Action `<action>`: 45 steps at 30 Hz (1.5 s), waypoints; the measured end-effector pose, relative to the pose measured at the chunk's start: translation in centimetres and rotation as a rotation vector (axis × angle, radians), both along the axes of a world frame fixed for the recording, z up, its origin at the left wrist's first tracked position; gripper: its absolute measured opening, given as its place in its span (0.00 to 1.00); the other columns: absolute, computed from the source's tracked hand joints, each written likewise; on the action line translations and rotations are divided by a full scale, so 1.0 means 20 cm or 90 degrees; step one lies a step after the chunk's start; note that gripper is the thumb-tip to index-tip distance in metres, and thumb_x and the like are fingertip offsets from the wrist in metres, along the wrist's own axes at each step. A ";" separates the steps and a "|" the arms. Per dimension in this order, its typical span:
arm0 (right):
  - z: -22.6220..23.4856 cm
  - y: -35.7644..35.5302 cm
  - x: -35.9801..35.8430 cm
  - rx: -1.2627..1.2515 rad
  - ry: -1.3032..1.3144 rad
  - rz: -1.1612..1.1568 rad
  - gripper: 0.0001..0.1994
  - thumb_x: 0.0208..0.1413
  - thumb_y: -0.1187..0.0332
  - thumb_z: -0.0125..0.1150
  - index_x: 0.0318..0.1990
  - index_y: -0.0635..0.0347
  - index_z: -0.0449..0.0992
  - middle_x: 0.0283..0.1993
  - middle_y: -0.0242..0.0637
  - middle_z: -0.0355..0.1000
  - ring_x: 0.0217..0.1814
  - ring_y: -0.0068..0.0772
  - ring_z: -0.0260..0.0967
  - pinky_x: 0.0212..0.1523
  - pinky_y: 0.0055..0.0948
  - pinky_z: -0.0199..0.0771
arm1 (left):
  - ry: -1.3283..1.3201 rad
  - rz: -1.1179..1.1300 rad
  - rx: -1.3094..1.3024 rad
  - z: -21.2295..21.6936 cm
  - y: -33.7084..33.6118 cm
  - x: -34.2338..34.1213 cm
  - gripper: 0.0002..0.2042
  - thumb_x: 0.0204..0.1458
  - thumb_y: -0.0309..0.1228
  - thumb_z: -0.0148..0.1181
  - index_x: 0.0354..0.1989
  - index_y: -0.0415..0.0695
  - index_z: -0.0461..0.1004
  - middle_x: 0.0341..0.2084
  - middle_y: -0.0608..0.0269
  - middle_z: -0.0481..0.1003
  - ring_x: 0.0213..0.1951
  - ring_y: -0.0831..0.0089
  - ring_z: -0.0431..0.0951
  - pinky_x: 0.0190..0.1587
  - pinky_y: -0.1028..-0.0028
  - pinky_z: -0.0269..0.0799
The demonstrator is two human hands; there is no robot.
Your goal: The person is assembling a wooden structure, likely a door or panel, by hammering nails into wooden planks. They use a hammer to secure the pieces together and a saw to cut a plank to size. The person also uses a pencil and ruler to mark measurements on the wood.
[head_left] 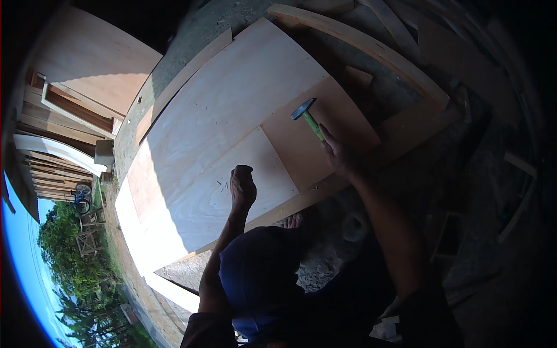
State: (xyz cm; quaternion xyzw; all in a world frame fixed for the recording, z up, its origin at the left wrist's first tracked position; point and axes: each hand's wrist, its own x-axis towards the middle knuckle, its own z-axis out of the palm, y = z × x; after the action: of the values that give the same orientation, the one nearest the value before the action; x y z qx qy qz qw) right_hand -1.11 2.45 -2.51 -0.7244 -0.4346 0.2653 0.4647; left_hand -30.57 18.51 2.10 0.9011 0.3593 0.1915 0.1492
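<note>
My right hand [337,153] is wrapped round the green handle of a hammer [312,123]. The hammer's metal head is raised over the darker reddish part of a large plywood panel [214,113]. Over the pale part of the same panel, my left hand [243,188] is closed in a fist; what it holds, if anything, is hidden. Several small slivers that look like nails [222,184] lie on the panel just left of that fist. A wooden strip [290,204] runs along the panel's near edge.
A curved wooden frame piece [371,49] lies beyond the panel at the far right. Another plywood sheet [98,52] and stacked boards [55,174] stand at the left. Dark blue cloth [255,278] fills the space between my forearms. Sunlight falls across the panel's left end.
</note>
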 end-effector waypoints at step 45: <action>0.42 -0.66 -0.66 -0.112 -0.315 0.120 0.31 0.62 0.72 0.55 0.73 0.59 0.57 0.24 0.51 0.73 0.23 0.53 0.73 0.26 0.48 0.70 | -0.222 -0.125 -0.033 -0.28 -0.44 0.21 0.14 0.49 0.28 0.63 0.44 0.45 0.70 0.36 0.58 0.75 0.44 0.52 0.75 0.62 0.51 0.63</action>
State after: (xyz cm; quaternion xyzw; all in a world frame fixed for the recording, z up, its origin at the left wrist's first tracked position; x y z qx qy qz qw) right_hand -14.27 -10.78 5.92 -0.7609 -0.5757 0.1594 0.2532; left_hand -26.29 9.76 -3.57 0.8808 0.2431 0.3202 0.2502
